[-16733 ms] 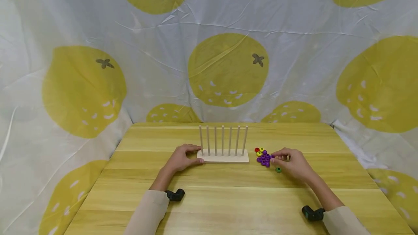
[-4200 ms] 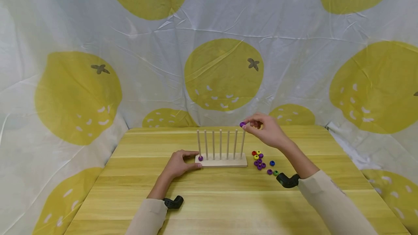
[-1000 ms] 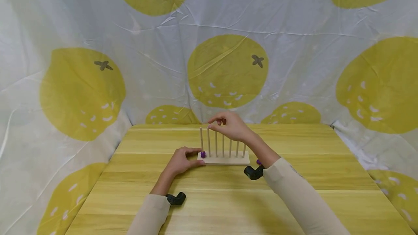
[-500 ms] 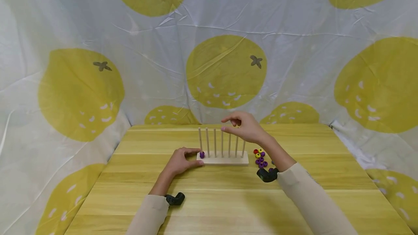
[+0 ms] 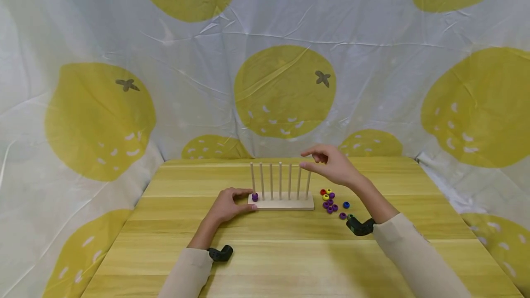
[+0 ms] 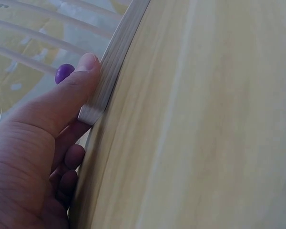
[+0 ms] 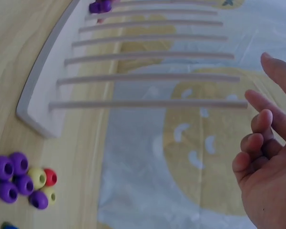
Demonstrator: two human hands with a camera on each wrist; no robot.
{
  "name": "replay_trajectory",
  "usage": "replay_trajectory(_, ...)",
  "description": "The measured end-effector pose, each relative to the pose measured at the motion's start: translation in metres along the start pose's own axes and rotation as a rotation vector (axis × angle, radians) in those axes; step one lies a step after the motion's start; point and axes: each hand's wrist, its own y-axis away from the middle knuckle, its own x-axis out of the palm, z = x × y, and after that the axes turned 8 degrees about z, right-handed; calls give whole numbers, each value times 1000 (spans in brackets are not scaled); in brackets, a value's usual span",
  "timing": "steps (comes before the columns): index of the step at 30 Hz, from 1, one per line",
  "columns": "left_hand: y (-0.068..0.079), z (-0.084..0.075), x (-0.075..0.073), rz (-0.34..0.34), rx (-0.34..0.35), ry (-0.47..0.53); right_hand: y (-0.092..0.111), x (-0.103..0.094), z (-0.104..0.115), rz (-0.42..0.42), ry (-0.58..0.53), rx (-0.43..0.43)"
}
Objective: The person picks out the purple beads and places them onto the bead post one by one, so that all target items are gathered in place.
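A pale wooden peg stand [image 5: 285,204] with a row of upright pegs sits on the table. My left hand [image 5: 227,206] grips the left end of its base, thumb along the front edge as the left wrist view shows. Two purple beads [image 5: 255,197] are stacked low on the leftmost peg. My right hand [image 5: 333,167] hovers at peg-top height near the right end of the stand. In the right wrist view its thumb and index finger [image 7: 271,112] are apart, the other fingers loosely curled, with nothing between them.
Right of the stand lies a loose cluster of purple beads [image 5: 330,209], yellow beads [image 5: 325,197] and a red bead [image 5: 323,192]. A blue bead [image 5: 346,205] sits slightly apart. A green bead [image 5: 350,216] is partly behind the black right wrist camera [image 5: 360,226].
The leftmost peg was bare at first, then bore one purple bead, and now two. My right hand has moved from the left pegs rightward, empty. My left hand stays on the base.
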Motion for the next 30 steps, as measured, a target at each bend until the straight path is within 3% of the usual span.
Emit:
replay_trajectory(16, 0, -1, 0, 3, -1, -2, 46, -11, -38, -49, 60, 56)
replay_trajectory(30, 2, -3, 0, 4, -11, 10, 89, 3, -77, -33, 83, 116)
